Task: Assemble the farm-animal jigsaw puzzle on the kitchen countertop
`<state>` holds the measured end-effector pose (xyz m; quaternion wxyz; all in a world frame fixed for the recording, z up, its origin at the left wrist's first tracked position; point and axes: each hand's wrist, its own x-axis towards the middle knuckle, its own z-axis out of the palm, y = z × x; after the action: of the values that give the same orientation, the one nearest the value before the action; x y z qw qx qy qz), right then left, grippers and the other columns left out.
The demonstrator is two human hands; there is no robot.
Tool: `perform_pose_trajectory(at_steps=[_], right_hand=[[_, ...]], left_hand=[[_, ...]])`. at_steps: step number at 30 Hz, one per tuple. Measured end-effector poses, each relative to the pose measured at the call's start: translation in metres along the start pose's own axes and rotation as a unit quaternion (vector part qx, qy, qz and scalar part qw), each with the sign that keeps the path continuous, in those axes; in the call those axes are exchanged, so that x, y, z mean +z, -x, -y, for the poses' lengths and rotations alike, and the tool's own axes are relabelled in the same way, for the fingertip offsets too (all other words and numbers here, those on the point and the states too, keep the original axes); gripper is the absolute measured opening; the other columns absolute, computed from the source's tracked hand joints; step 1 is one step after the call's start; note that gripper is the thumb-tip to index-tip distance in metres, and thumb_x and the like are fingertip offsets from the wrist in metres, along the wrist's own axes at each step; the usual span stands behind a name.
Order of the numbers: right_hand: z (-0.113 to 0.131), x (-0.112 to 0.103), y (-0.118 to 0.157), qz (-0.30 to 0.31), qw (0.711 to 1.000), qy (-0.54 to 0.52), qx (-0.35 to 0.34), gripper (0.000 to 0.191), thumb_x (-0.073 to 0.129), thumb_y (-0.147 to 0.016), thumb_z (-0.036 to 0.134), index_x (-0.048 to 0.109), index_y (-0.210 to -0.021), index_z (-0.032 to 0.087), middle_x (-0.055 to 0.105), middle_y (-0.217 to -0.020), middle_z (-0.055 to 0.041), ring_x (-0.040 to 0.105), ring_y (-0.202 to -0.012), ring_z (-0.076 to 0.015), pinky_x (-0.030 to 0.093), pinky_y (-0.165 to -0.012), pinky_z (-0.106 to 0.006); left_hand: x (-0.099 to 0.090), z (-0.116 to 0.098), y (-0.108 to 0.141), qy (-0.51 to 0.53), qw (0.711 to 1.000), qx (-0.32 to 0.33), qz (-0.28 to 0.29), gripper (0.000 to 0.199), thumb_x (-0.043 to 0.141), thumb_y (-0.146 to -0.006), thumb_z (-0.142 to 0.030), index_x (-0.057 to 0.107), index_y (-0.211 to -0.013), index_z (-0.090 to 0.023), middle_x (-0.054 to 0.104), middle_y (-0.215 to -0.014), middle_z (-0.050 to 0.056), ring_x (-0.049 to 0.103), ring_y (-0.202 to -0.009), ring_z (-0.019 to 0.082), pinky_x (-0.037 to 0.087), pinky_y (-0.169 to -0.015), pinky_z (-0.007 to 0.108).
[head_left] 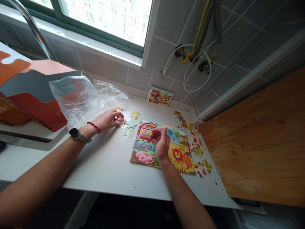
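My left hand (110,120), with a watch and red cord at the wrist, reaches to a red and pink puzzle piece (121,121) on the white counter. Its curled fingers and thumb close about that piece. Loose light green puzzle pieces (130,128) and a yellow-green piece (134,115) lie just right of it. Over the animal jigsaw puzzle (181,159) is my right hand (162,144), its fingers loosely extended to the left and nothing visible in them. It covers the middle of the picture; a barn, hippo, pig and lions show around it.
Several loose pieces (197,149) lie along the puzzle's right side, near a wooden board (257,136). A picture card (159,96) leans on the tiled wall. Crumpled clear plastic bags (81,98) and an open orange box (40,108) stand left. Hoses and cables (200,31) hang above.
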<state>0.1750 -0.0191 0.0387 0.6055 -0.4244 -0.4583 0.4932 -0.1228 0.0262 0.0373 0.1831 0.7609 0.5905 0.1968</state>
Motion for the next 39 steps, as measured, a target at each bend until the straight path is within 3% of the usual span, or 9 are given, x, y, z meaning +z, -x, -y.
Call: perform_pose_trajectory(at_steps=[7,16,21,26,31,35,39], right_hand=[[-0.001,0.0,0.001,0.011,1.0,0.012,0.001,0.073,0.042,-0.096,0.081,0.075,-0.078,0.019,0.068,-0.063,-0.0044,0.063,-0.059,-0.017,0.05,-0.057,-0.031],[-0.001,-0.001,0.002,0.01,1.0,0.013,-0.005,0.067,0.043,-0.099,0.075,0.075,-0.08,0.019,0.067,-0.064,-0.0029,0.062,-0.056,-0.0152,0.05,-0.056,-0.03],[0.0,-0.001,0.003,0.021,0.997,0.068,-0.032,0.056,0.053,-0.098,0.067,0.074,-0.078,0.019,0.049,-0.046,0.0052,0.046,-0.043,-0.0112,0.042,-0.051,-0.027],[0.007,-0.002,-0.001,-0.027,0.997,0.051,-0.053,0.06,0.051,-0.097,0.069,0.07,-0.069,0.02,0.034,-0.043,0.0083,0.029,-0.039,-0.0095,0.027,-0.044,-0.027],[0.006,-0.001,-0.004,-0.032,0.998,0.037,-0.036,0.064,0.049,-0.095,0.075,0.07,-0.067,0.021,0.031,-0.042,0.0081,0.028,-0.039,-0.0099,0.025,-0.044,-0.028],[0.003,0.003,0.0,-0.011,0.999,0.033,-0.025,0.067,0.049,-0.093,0.079,0.07,-0.066,0.022,0.03,-0.042,0.0081,0.028,-0.039,-0.01,0.023,-0.043,-0.027],[0.0,0.004,0.001,0.015,1.0,0.022,-0.017,0.067,0.048,-0.094,0.079,0.069,-0.066,0.022,0.029,-0.042,0.0088,0.025,-0.038,-0.0095,0.02,-0.041,-0.026]], left_hand=[[0.001,0.0,0.0,0.006,1.0,0.02,0.006,0.031,0.065,-0.084,-0.041,0.076,-0.104,-0.021,0.074,-0.102,0.008,0.069,-0.09,0.022,0.053,-0.082,0.033],[0.001,-0.004,0.001,-0.004,0.999,0.05,-0.006,0.043,0.057,-0.092,-0.057,0.076,-0.104,-0.02,0.073,-0.107,0.011,0.067,-0.092,0.024,0.051,-0.084,0.035],[0.002,-0.004,0.001,0.025,0.998,0.051,-0.007,0.052,0.059,-0.089,-0.064,0.073,-0.107,-0.018,0.07,-0.111,0.012,0.066,-0.095,0.024,0.051,-0.088,0.035],[0.004,-0.004,-0.001,0.001,0.999,0.051,0.005,0.053,0.055,-0.091,-0.063,0.072,-0.112,-0.017,0.071,-0.106,0.012,0.065,-0.092,0.024,0.049,-0.086,0.035],[0.004,-0.01,-0.002,-0.002,0.999,0.049,0.01,0.056,0.039,-0.099,-0.06,0.073,-0.11,-0.017,0.072,-0.099,0.012,0.065,-0.09,0.024,0.049,-0.087,0.037],[0.003,-0.013,-0.001,-0.007,0.998,0.061,0.012,0.057,0.043,-0.097,-0.064,0.073,-0.11,-0.018,0.074,-0.1,0.012,0.066,-0.09,0.026,0.05,-0.086,0.038],[0.003,-0.019,0.001,0.005,0.997,0.076,0.003,0.058,0.046,-0.097,-0.064,0.073,-0.114,-0.016,0.074,-0.115,0.014,0.066,-0.101,0.027,0.051,-0.092,0.039]])
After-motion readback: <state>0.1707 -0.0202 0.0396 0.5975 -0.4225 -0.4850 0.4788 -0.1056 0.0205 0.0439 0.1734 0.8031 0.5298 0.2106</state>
